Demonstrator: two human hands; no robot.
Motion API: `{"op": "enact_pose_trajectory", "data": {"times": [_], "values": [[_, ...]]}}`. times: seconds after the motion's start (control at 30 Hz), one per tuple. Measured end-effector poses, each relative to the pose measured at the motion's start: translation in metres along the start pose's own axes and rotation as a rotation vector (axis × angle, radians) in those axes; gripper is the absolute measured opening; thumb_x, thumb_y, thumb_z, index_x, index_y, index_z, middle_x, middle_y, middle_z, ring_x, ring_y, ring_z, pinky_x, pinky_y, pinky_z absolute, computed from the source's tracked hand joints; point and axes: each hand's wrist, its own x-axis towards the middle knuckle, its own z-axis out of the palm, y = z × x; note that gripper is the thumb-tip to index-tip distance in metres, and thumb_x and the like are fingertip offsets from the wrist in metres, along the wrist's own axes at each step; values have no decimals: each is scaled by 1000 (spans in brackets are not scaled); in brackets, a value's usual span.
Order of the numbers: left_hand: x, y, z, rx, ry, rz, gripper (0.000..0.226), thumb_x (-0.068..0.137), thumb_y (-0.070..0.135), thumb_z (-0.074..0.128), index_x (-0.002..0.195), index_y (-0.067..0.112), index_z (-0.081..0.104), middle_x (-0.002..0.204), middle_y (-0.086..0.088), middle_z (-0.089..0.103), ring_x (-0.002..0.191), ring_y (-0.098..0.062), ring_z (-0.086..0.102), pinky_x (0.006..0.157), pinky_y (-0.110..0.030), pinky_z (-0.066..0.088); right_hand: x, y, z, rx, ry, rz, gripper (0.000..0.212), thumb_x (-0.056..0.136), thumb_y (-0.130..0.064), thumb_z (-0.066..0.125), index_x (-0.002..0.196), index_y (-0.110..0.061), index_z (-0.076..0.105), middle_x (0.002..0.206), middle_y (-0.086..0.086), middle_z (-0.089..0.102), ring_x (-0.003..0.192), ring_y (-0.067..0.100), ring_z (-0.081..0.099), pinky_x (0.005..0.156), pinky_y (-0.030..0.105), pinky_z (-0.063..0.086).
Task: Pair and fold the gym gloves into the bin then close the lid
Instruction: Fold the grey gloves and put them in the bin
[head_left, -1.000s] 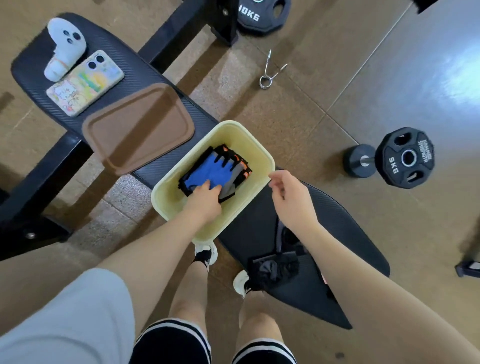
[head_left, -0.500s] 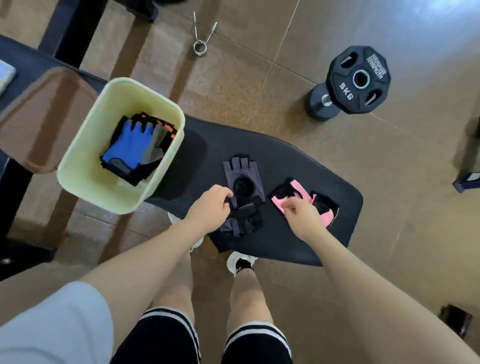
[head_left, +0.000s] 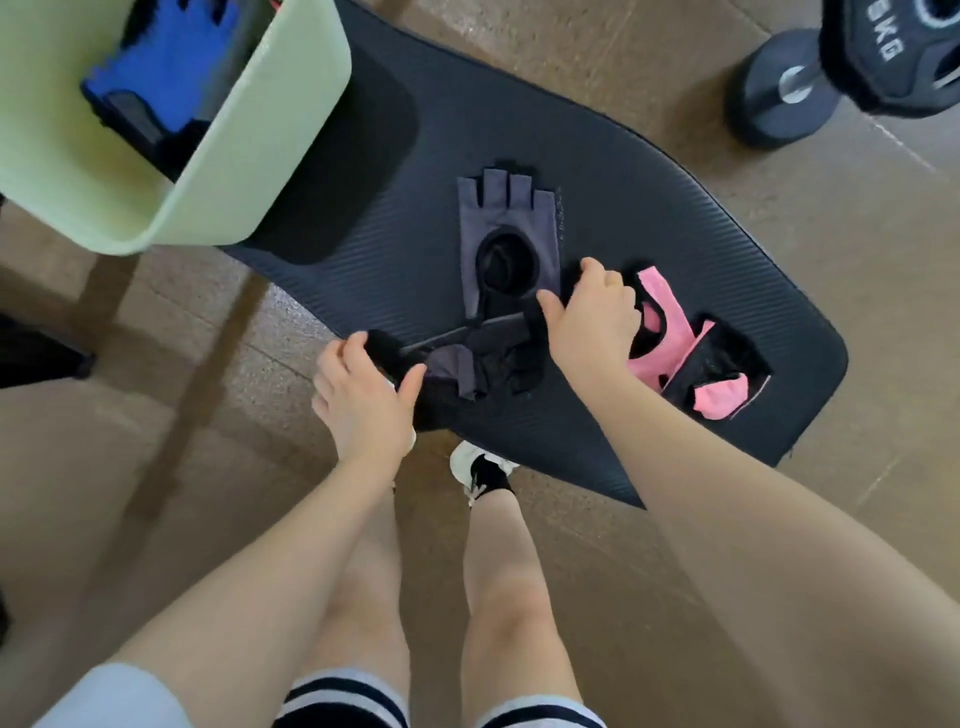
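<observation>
Grey gloves: one (head_left: 506, 244) flat mid-counter, fingers toward far edge; other (head_left: 467, 366) crumpled at near edge, strap stretched out.
Left hand (head_left: 363, 402): closed on crumpled glove's left end, at counter's near edge.
Right hand (head_left: 589, 317): pinching that glove's strap, just beside flat glove's cuff.
Pink gloves (head_left: 680, 348): near counter's right end, partly under right hand.
Bin (head_left: 270, 140): pale green, lid off, on counter's left end.
Blue gloves (head_left: 161, 67): inside bin.
Counter (head_left: 649, 208): black ribbed pad.
</observation>
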Motion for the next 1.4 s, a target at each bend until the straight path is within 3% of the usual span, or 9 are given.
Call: {"op": "enact_pose_trajectory", "data": {"times": [0.2,0.37,0.57,0.73,0.83,0.93,1.07,1.23,1.4], "values": [[-12,-8,12,-520,-307,-342,54,82,34,65,124,9,42,113,-6,56,108,-28,56,93,-38,44,8,-16,13,21,61,23,34,85,-33,62,112,-13,57,124,10,48,115,30,41,92,39,35],[-13,2,14,-594,-294,-484,40,84,28,63,113,3,51,106,-11,60,99,-31,59,78,-35,45,-1,-1,1,206,154,-137,21,80,-26,68,94,-10,66,130,8,45,116,30,39,91,37,33],[-12,17,-37,-526,-318,-124,19,89,21,56,106,11,56,98,-3,61,92,-21,57,79,-33,45,-22,17,-37,515,64,-98,13,81,-12,67,92,-6,63,122,3,50,108,16,48,80,10,35],[-8,43,-95,-323,-350,149,12,88,23,54,96,15,57,97,-5,64,93,-26,59,78,-37,47,-52,5,-81,594,11,24,7,83,-10,64,82,-14,59,93,0,52,85,19,55,84,37,49],[-9,63,-129,-288,-343,254,22,89,21,54,110,15,51,109,-7,62,104,-28,58,85,-39,48,-72,-10,-113,764,-125,33,7,86,-13,61,89,-15,55,96,3,58,89,17,54,81,29,44],[-14,83,-165,-367,-302,324,46,90,10,52,129,22,32,126,-9,52,111,-27,54,94,-39,46,-96,-20,-146,860,-187,-47,9,85,-12,63,92,-10,58,101,13,63,93,25,59,90,37,49],[-23,108,-209,-434,-394,374,30,95,8,38,107,30,55,116,-2,59,102,-18,55,79,-31,46,-131,-34,-186,1056,-226,-115,14,82,-3,64,85,-16,57,98,7,61,95,19,58,94,40,46],[-45,131,-265,-825,-654,226,40,89,47,41,103,21,67,111,-7,68,107,-23,60,94,-41,48,-164,-54,-219,1056,-174,-119,12,88,-9,58,90,-21,57,92,2,68,83,18,62,61,26,45],[-54,140,-303,-678,-459,542,9,91,18,53,96,14,60,88,5,64,83,-9,57,69,-17,46,-183,-75,-233,1263,-29,37,30,86,-8,62,104,-26,46,103,5,62,91,22,61,64,26,48]]}}
